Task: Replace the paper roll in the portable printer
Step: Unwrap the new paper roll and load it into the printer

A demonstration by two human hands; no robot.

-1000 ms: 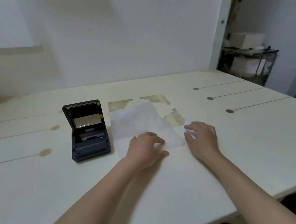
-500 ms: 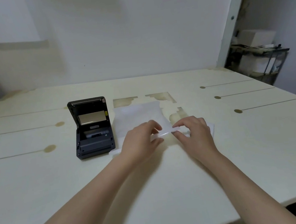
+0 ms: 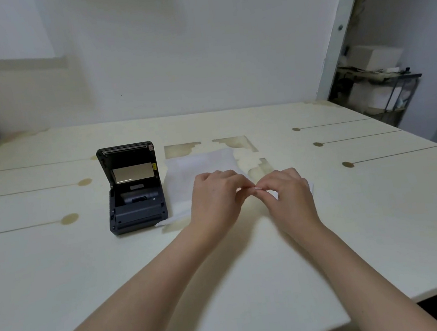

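A dark portable printer (image 3: 135,201) stands on the table (image 3: 58,269) with its lid flipped up and its paper bay showing. Just right of it lies a loose white sheet of paper (image 3: 198,168), unrolled and flat, with its near edge curled up. My left hand (image 3: 216,201) and my right hand (image 3: 289,195) meet over that near edge, fingertips pinched on the paper between them. The part of the paper under my hands is hidden.
The table is pale with brownish stains (image 3: 236,143) and round marks (image 3: 69,218) on thin seams. A white wall rises behind it. At the far right a doorway shows a dark metal shelf (image 3: 379,88) with boxes. The table's front edge runs near my forearms.
Both hands were flat and apart on the paper's near edge; they have lifted that edge and come together, pinching and rolling it. The view has shifted slightly.
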